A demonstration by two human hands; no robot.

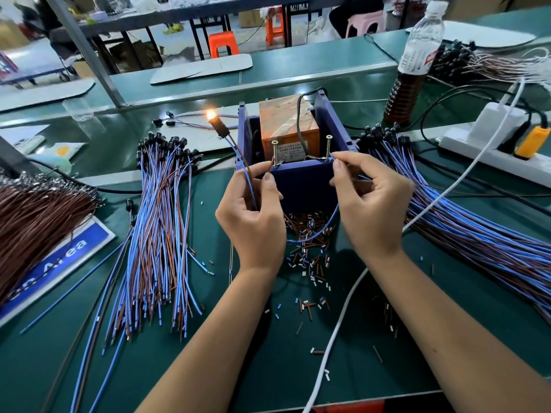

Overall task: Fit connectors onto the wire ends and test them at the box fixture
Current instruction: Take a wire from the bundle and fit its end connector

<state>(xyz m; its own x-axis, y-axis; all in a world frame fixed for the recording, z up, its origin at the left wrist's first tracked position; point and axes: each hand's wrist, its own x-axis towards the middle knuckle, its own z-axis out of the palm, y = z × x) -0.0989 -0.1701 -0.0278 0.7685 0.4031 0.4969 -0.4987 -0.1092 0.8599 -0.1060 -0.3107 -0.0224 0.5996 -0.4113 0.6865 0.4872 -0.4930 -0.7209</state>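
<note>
Head view shows us testing one wire pair [313, 234] at the blue box fixture [301, 186], which sits mid-desk [417, 338] and serves as our landmark. Our left hand [253, 222], at the fixture's front left corner, has its grip pinched on the pair's blue and brown strands near the left screw post [275, 153]; our right hand [372, 204], at the front right corner, has its grip pinched on the other lead near the right screw post [328, 147]. From our left hand the pair rises up and away to a black connector with a lit lamp [212, 116], just left of the fixture, so its long axis there runs steeply upward, tip pointing away from us; the slack droops in a loop in front of the fixture. We judge the wire light, thin and limp, best held close to the bared ends. Finished bundles [161, 222] lie left of the fixture, more [465, 222] right.
</note>
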